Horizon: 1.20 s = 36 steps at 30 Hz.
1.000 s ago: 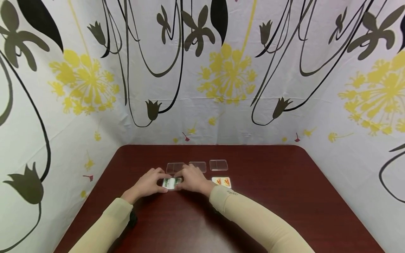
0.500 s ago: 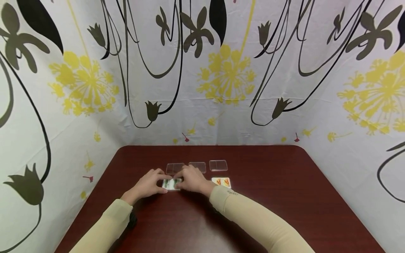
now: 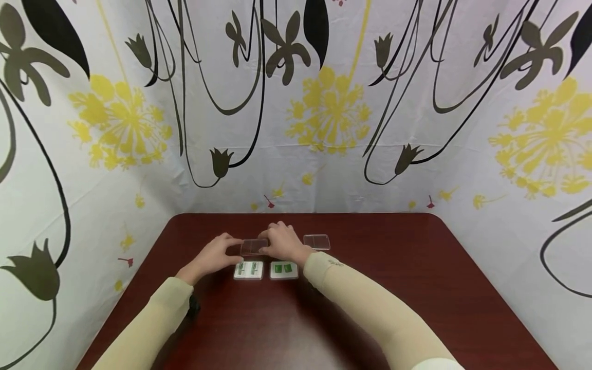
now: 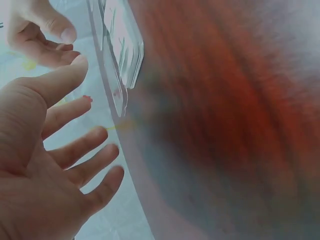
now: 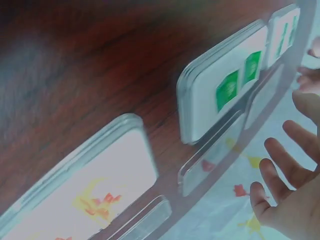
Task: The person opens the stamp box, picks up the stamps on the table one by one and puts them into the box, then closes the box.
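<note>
Two hands flank a clear rectangular plastic lid (image 3: 254, 247) in the back row on the table. My left hand (image 3: 216, 255) is at its left end, with thumb and fingers spread apart in the left wrist view. At the lid's right end is my right hand (image 3: 283, 242), its fingers loosely spread and holding nothing in the right wrist view. Just in front lies a clear box with green-and-white printing (image 3: 248, 270). Beside it sits a box with two green patches on white (image 3: 284, 270). A middle clear lid (image 5: 212, 150) is hidden behind my right hand in the head view.
Another clear lid (image 3: 316, 242) lies at the back, right of my right hand. A box with orange printing (image 5: 100, 200) shows in the right wrist view; the right forearm hides it from the head view. A patterned curtain (image 3: 296, 128) stands behind the dark red table (image 3: 393, 267).
Both hands have left the green-and-white box and moved back to either side of the left clear lid. The right hand and forearm now uncover the green-patched box and cover the orange one.
</note>
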Each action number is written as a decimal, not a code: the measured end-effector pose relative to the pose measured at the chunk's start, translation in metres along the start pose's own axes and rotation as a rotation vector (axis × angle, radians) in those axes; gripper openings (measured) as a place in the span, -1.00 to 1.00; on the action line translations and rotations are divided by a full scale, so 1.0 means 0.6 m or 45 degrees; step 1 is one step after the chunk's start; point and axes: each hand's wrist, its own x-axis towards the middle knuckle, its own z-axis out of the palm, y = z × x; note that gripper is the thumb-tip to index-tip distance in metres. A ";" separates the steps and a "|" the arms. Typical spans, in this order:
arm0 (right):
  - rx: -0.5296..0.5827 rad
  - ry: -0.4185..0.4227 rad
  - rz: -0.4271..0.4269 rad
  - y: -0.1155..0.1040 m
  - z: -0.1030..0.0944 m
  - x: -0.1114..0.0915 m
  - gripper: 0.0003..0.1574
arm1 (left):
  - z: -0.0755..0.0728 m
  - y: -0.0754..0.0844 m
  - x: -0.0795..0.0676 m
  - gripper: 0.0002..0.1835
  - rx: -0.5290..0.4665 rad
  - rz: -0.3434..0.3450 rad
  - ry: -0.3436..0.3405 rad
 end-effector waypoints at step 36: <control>-0.189 -0.093 0.006 0.040 0.052 0.023 -0.27 | 0.027 -0.050 0.056 -0.37 0.168 0.017 -0.047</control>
